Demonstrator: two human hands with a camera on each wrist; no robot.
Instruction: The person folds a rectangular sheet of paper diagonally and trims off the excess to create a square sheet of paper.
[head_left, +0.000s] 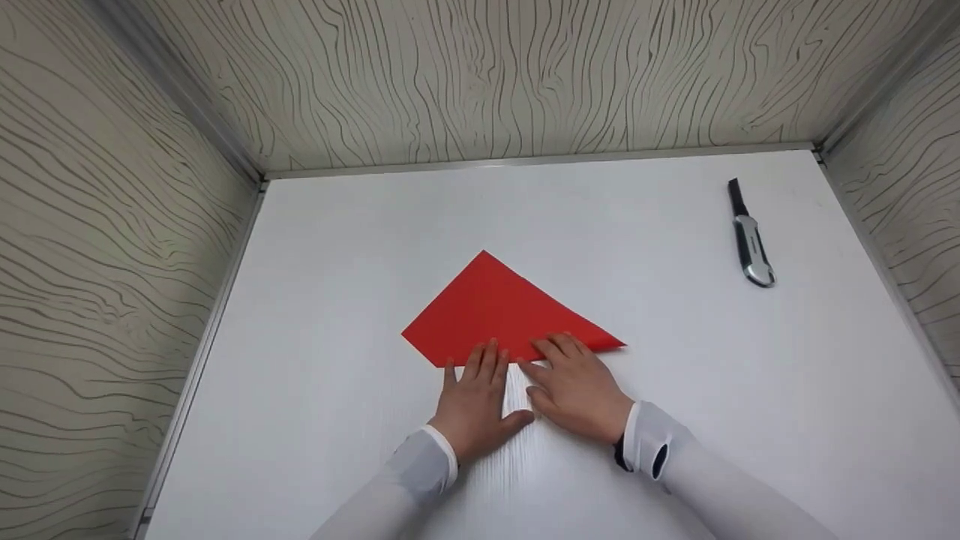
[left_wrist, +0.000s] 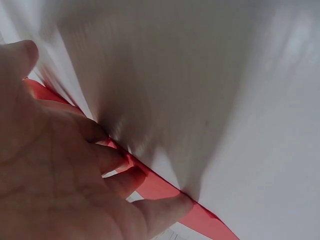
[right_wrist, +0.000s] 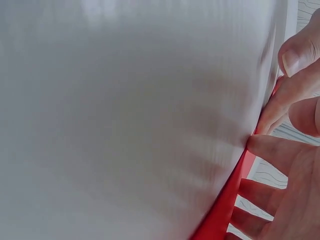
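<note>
A folded sheet of red paper [head_left: 487,307] lies on the white table, its near edge running roughly straight in front of both hands. My left hand [head_left: 476,412] rests with its fingers stretched over that near edge, left of the middle. Beside it, my right hand [head_left: 581,390] presses its fingertips on the near edge, toward the paper's pointed right corner. In the right wrist view the red paper [right_wrist: 220,215] rises slightly off the table near that corner. The left wrist view shows the left fingers [left_wrist: 165,210] laid along the red edge.
A utility knife [head_left: 752,247] with a grey and black handle lies at the right rear of the white table [head_left: 337,247]. Wood-grain panels [head_left: 480,82] with metal edging stand around the back and sides.
</note>
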